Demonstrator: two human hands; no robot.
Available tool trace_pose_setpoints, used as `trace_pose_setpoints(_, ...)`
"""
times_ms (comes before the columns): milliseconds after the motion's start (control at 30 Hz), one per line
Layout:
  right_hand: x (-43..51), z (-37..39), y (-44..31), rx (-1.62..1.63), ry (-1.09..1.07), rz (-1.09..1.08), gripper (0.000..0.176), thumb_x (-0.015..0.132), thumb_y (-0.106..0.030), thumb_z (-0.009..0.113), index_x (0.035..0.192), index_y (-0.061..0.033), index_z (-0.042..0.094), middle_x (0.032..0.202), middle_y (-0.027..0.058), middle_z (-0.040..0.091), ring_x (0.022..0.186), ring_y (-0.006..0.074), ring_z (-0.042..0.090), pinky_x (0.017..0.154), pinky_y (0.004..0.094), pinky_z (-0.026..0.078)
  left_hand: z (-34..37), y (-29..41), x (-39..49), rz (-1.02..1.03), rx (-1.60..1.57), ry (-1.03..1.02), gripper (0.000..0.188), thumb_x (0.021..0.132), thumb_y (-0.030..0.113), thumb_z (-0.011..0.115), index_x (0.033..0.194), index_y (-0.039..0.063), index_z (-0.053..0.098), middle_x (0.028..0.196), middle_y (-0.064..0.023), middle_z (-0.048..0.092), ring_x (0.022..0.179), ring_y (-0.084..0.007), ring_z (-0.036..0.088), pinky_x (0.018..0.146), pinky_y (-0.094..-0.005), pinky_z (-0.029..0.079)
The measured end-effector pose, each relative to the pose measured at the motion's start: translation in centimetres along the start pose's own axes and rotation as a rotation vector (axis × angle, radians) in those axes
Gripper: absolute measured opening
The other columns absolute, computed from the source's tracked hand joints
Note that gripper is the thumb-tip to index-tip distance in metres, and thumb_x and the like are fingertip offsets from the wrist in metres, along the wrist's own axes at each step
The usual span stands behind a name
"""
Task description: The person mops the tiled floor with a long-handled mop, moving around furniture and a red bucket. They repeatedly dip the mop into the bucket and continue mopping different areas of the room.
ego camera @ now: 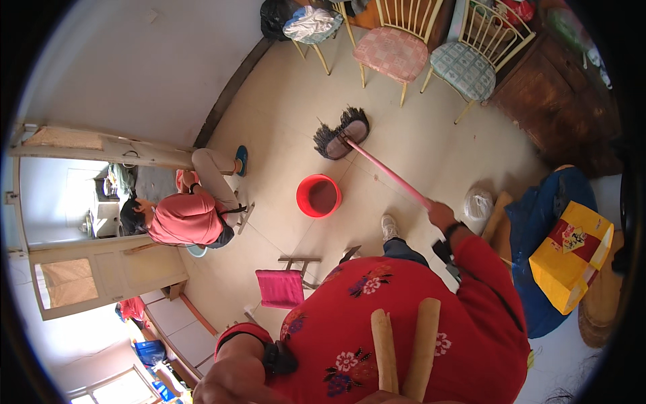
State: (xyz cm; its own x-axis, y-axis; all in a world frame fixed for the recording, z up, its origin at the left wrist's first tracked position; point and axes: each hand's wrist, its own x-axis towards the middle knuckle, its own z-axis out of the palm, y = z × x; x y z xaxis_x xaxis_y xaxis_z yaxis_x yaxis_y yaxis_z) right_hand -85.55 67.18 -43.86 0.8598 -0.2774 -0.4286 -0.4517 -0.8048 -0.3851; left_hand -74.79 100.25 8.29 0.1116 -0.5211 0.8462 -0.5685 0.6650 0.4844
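My right hand (441, 214) is closed round the upper part of a pink mop handle (388, 171). The handle slants up and left to a flat mop head (348, 139) with dark grey fringe, lying on the tiled floor. Just below and left of the mop head stands a red bucket (319, 196) with dark liquid in it. My left hand (222, 381) is at the bottom edge, partly cut off, with a black strap at the wrist; its fingers are hidden. Two pale, stick-like pieces (421, 348) show in front of my red floral top; what holds them is unclear.
A person in a pink top (186, 217) sits low by the doorway at left. A stool with a magenta seat (280, 289) stands near me. Padded chairs (391, 53) line the top. At right are a white plastic bag (478, 203), a yellow bag (570, 252) and a wooden cabinet (555, 101).
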Motion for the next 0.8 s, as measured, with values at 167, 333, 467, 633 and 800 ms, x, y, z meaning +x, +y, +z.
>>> trace_pose_setpoints(167, 7.9, -0.1, -5.8, -0.044, 0.069, 0.034, 0.029, 0.084, -0.017, 0.043, 0.107, -0.0166, 0.061, 0.086, 0.0116, 0.066, 0.08, 0.0309, 0.063, 0.068, 0.0442, 0.05, 0.9, -3.0, 0.7, -0.083, 0.008, -0.027, 0.022, 0.078, 0.013, 0.067, 0.092, -0.002, 0.062, 0.079, -0.0131, 0.063, 0.07, -0.0196, 0.062, 0.065, -0.0288, 0.051)
trace_pose_setpoints(333, 6.1, 1.9, -5.4, -0.068, 0.087, 0.092, 0.029, 0.086, -0.018, 0.042, 0.111, -0.0183, 0.058, 0.079, 0.0107, 0.066, 0.072, 0.0302, 0.065, 0.061, 0.0451, 0.051, -1.0, -3.8, -3.2, -0.372, 0.175, 0.02, 0.021, 0.077, 0.013, 0.067, 0.09, -0.002, 0.063, 0.078, -0.0136, 0.063, 0.071, -0.0206, 0.063, 0.066, -0.0293, 0.051)
trace_pose_setpoints(467, -0.7, 3.8, -3.6, -0.113, 0.004, 0.087, 0.031, 0.087, -0.02, 0.044, 0.116, -0.02, 0.051, 0.077, 0.011, 0.065, 0.072, 0.031, 0.064, 0.06, 0.0464, 0.05, -6.6, -4.1, -12.4, -0.995, 0.354, 0.233, 0.02, 0.078, 0.01, 0.067, 0.092, -0.003, 0.062, 0.079, -0.0133, 0.064, 0.074, -0.0202, 0.063, 0.068, -0.0287, 0.051)
trace_pose_setpoints(633, -13.7, 6.2, -4.1, -0.089, -0.113, 0.208, 0.031, 0.089, -0.022, 0.045, 0.12, -0.0177, 0.044, 0.081, 0.0151, 0.064, 0.075, 0.0342, 0.063, 0.061, 0.0493, 0.048, -13.3, -4.8, -28.2, -1.429, 0.223, 0.535, 0.022, 0.085, 0.009, 0.06, 0.102, -0.004, 0.059, 0.081, -0.009, 0.064, 0.074, -0.0148, 0.063, 0.067, -0.0257, 0.05)
trace_pose_setpoints(800, -25.9, 8.3, -8.3, -0.009, -0.305, 0.479, 0.037, 0.091, -0.025, 0.042, 0.127, -0.0187, 0.038, 0.089, 0.017, 0.064, 0.084, 0.0353, 0.062, 0.071, 0.0487, 0.048, -17.0, -4.6, -40.9, -1.66, 0.16, 0.589, 0.022, 0.087, 0.011, 0.057, 0.103, -0.003, 0.059, 0.08, -0.009, 0.064, 0.071, -0.0152, 0.063, 0.062, -0.0248, 0.05)
